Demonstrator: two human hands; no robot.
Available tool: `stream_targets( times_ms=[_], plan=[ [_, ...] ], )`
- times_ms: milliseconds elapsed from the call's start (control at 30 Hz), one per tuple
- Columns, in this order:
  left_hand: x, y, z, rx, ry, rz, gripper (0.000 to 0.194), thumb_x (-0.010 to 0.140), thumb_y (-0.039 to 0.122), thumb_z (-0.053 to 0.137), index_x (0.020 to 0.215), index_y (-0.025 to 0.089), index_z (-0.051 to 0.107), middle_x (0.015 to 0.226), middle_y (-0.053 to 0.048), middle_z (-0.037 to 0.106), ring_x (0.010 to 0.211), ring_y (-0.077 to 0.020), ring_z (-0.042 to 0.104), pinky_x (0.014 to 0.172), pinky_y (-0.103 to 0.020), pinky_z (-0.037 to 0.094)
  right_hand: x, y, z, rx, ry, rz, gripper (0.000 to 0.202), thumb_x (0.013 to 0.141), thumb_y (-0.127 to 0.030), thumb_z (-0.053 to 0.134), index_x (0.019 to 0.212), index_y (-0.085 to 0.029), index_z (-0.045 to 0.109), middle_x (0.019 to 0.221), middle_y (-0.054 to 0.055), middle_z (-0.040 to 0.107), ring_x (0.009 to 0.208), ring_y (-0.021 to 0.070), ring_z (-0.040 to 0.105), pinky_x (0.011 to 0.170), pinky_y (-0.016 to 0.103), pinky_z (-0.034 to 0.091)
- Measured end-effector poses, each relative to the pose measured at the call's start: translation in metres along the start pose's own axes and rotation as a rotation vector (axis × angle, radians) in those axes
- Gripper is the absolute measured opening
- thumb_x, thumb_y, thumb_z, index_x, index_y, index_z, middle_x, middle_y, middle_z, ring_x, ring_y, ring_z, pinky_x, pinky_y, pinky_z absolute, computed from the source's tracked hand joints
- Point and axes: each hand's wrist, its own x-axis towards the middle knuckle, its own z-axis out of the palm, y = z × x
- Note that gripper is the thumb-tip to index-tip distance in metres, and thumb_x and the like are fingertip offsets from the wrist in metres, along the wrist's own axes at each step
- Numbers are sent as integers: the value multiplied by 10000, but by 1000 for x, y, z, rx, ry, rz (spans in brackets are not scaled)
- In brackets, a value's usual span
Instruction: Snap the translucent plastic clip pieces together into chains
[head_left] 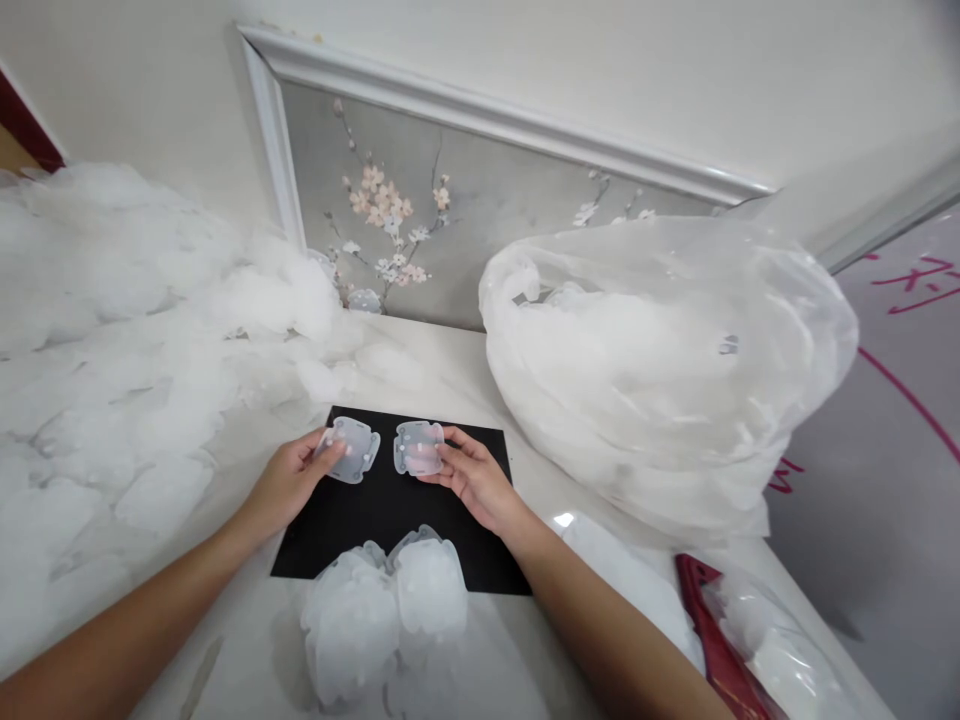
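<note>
My left hand (300,475) pinches a translucent plastic piece (357,455), flat and roughly square with notched edges and small holes. In my right hand (480,478) is a second translucent plastic piece (414,447) of the same shape, held by its right edge. The two pieces face up side by side, a small gap between them, over a black mat (360,525). Close to me, two stacks of similar pieces, a left stack (352,620) and a right stack (431,590), overlap the mat's near edge.
A large heap of whitish translucent pieces (150,400) covers the table's left side. At the back right stands a big clear plastic bag (660,380) filled with more. A red object (720,640) lies at right. Behind is a framed flower picture (465,220) against the wall.
</note>
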Motion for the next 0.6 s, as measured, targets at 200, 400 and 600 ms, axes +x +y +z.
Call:
stream_targets(
  times_ms=[200,400,600],
  plan=[
    [-3,3,2,-326,-162,-231,614,709,545,757,1200,204,617,1101,-97,751,1026,-311,705,923,-451,550,0,-1,1,3,2,11,331,713,-399,805,908,-205,620,793,-10,714,736,168,716,773,344,579],
    [-5,7,0,-334,-148,-259,601,702,447,761,1247,253,599,1174,-89,728,1135,-317,653,974,-452,517,-2,-3,5,-19,-3,14,353,712,-440,797,917,-213,623,775,-10,699,726,171,700,756,350,566],
    [-9,14,-6,-311,-250,-245,515,770,451,717,1244,271,627,1136,-57,715,1012,-250,673,856,-351,536,-6,-11,4,-47,-18,30,384,682,-476,817,846,-208,598,715,-42,637,609,97,598,623,238,485]
  ],
)
